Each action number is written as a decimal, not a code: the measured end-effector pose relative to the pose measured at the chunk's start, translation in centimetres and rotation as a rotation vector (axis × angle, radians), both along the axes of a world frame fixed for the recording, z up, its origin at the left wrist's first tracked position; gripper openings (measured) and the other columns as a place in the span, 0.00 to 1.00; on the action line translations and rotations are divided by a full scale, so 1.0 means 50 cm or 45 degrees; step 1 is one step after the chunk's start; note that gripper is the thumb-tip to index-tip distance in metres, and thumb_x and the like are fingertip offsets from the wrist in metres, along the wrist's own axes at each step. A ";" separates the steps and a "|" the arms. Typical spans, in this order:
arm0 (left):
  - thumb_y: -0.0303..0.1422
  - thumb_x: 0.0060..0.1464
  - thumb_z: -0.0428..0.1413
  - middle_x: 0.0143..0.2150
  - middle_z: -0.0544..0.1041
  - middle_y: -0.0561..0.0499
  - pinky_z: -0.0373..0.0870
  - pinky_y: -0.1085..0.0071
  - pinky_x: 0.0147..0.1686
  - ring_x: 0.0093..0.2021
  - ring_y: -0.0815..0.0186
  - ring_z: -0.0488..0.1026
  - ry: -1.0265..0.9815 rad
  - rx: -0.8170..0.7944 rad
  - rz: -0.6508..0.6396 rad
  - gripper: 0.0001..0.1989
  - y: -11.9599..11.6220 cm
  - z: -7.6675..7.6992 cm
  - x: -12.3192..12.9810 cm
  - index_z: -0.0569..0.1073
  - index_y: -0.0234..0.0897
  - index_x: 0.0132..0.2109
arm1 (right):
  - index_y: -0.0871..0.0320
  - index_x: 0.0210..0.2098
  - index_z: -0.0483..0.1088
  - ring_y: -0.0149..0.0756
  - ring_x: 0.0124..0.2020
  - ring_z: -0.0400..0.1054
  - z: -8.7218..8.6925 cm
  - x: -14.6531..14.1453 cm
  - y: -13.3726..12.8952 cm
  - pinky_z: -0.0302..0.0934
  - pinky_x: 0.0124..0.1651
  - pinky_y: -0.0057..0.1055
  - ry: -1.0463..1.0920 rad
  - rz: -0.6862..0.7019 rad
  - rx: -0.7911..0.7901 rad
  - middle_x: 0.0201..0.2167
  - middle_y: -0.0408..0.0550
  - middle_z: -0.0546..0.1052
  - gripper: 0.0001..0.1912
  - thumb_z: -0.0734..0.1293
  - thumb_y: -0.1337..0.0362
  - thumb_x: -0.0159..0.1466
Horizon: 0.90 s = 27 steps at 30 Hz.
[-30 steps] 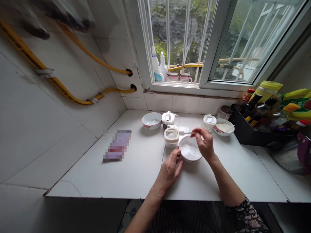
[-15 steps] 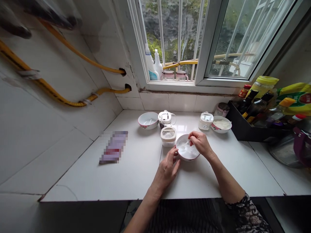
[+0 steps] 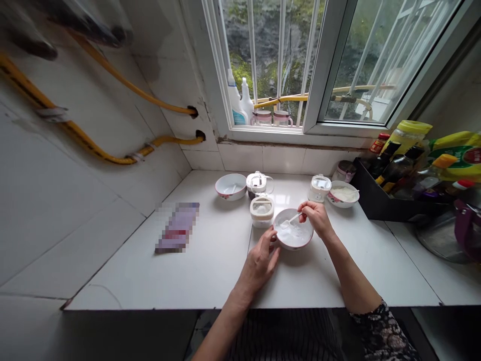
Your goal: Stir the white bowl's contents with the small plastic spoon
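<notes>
A white bowl (image 3: 300, 239) with a pink rim stands on the counter, a white substance in its bottom. My left hand (image 3: 261, 254) steadies its left side, fingertips at the rim and wall. Pinched in my right hand (image 3: 315, 216) is the handle of a small white spoon (image 3: 294, 217), whose head dips toward the bowl's left inside. Right behind the bowl sits a lidded clear jar (image 3: 262, 211) with white contents. A second lidded jar (image 3: 257, 184) with dark contents is behind that one, beside another bowl (image 3: 230, 187) that has a spoon inside.
Farther right are a third lidded jar (image 3: 320, 188) and a bowl of white food (image 3: 343, 194). A black box (image 3: 398, 203) of bottles and a pot with a purple handle (image 3: 466, 228) line the right side. A blurred purple packet (image 3: 177, 228) lies left on the counter (image 3: 210, 271).
My right hand has shifted slightly right and up, drawing back from the bowl's middle, so more of the spoon shows. My left hand stays at the bowl. The view has moved a little.
</notes>
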<state>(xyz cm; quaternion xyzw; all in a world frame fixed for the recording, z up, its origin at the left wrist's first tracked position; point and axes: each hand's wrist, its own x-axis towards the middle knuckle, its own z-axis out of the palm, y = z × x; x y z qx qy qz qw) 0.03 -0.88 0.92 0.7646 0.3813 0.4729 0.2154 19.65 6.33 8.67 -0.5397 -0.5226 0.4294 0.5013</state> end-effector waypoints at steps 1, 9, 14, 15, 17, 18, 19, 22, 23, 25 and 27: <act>0.24 0.62 0.50 0.62 0.69 0.38 0.82 0.65 0.43 0.48 0.61 0.78 0.002 0.002 -0.001 0.21 0.000 0.000 0.000 0.61 0.41 0.60 | 0.57 0.20 0.71 0.31 0.18 0.61 0.000 0.000 0.000 0.59 0.27 0.29 -0.006 0.000 0.003 0.11 0.41 0.70 0.08 0.61 0.63 0.46; 0.25 0.62 0.50 0.63 0.69 0.38 0.82 0.65 0.43 0.49 0.61 0.79 0.009 0.017 -0.002 0.21 0.001 0.000 0.001 0.61 0.40 0.61 | 0.56 0.20 0.71 0.32 0.18 0.63 0.000 -0.002 -0.004 0.59 0.28 0.29 -0.096 -0.015 0.042 0.12 0.41 0.71 0.08 0.60 0.63 0.47; 0.25 0.62 0.50 0.62 0.69 0.38 0.82 0.65 0.42 0.48 0.61 0.79 0.014 0.023 0.000 0.21 0.001 -0.001 0.000 0.61 0.40 0.61 | 0.57 0.20 0.71 0.32 0.19 0.64 -0.004 -0.003 -0.003 0.60 0.28 0.29 -0.084 0.007 0.042 0.13 0.41 0.71 0.08 0.60 0.63 0.48; 0.25 0.62 0.50 0.62 0.69 0.38 0.82 0.65 0.42 0.48 0.61 0.79 0.015 0.024 0.002 0.21 0.001 -0.001 0.000 0.61 0.40 0.61 | 0.57 0.20 0.71 0.32 0.18 0.63 -0.005 -0.002 -0.002 0.61 0.28 0.29 -0.065 0.015 0.037 0.12 0.41 0.71 0.08 0.60 0.63 0.47; 0.25 0.62 0.50 0.63 0.69 0.38 0.82 0.65 0.42 0.48 0.61 0.79 0.016 0.017 0.003 0.21 0.001 -0.001 0.000 0.61 0.40 0.61 | 0.56 0.20 0.71 0.32 0.18 0.63 -0.005 -0.001 0.000 0.61 0.28 0.29 -0.043 0.027 0.030 0.12 0.41 0.71 0.08 0.61 0.63 0.47; 0.25 0.62 0.50 0.63 0.69 0.38 0.82 0.64 0.42 0.48 0.61 0.79 0.015 0.009 0.000 0.21 0.001 -0.002 0.000 0.61 0.40 0.61 | 0.56 0.20 0.70 0.32 0.18 0.63 -0.005 0.000 0.000 0.61 0.28 0.29 -0.036 0.030 0.028 0.12 0.41 0.71 0.08 0.61 0.63 0.47; 0.25 0.62 0.50 0.63 0.69 0.38 0.82 0.64 0.42 0.48 0.61 0.79 0.014 -0.001 -0.004 0.21 0.001 -0.002 0.000 0.61 0.40 0.61 | 0.56 0.21 0.71 0.32 0.18 0.63 -0.006 0.000 0.001 0.61 0.28 0.29 -0.028 0.031 0.025 0.12 0.41 0.71 0.08 0.61 0.63 0.47; 0.24 0.61 0.50 0.63 0.69 0.38 0.82 0.64 0.43 0.49 0.61 0.79 0.007 -0.029 -0.015 0.22 0.000 -0.002 0.000 0.61 0.40 0.61 | 0.57 0.21 0.71 0.32 0.18 0.63 -0.006 0.003 0.001 0.61 0.29 0.30 0.002 0.028 0.017 0.12 0.41 0.71 0.08 0.61 0.63 0.47; 0.24 0.61 0.50 0.63 0.68 0.38 0.82 0.64 0.43 0.49 0.61 0.79 0.004 -0.030 -0.017 0.22 0.000 -0.002 0.000 0.61 0.40 0.61 | 0.57 0.21 0.71 0.32 0.19 0.63 -0.006 0.004 0.002 0.61 0.29 0.30 0.017 0.030 0.011 0.12 0.41 0.71 0.07 0.61 0.63 0.47; 0.24 0.62 0.50 0.63 0.68 0.38 0.82 0.65 0.43 0.49 0.61 0.79 -0.006 -0.017 -0.014 0.21 0.001 -0.003 0.000 0.61 0.40 0.61 | 0.57 0.21 0.71 0.32 0.19 0.63 -0.005 0.007 0.004 0.61 0.30 0.30 0.055 0.034 -0.002 0.13 0.41 0.71 0.07 0.62 0.64 0.47; 0.25 0.62 0.50 0.63 0.69 0.38 0.82 0.65 0.43 0.48 0.61 0.79 -0.012 -0.004 -0.005 0.21 0.001 -0.005 0.001 0.61 0.40 0.60 | 0.57 0.22 0.71 0.32 0.20 0.64 -0.003 0.006 0.007 0.63 0.31 0.31 0.106 0.027 -0.007 0.13 0.42 0.72 0.06 0.62 0.64 0.48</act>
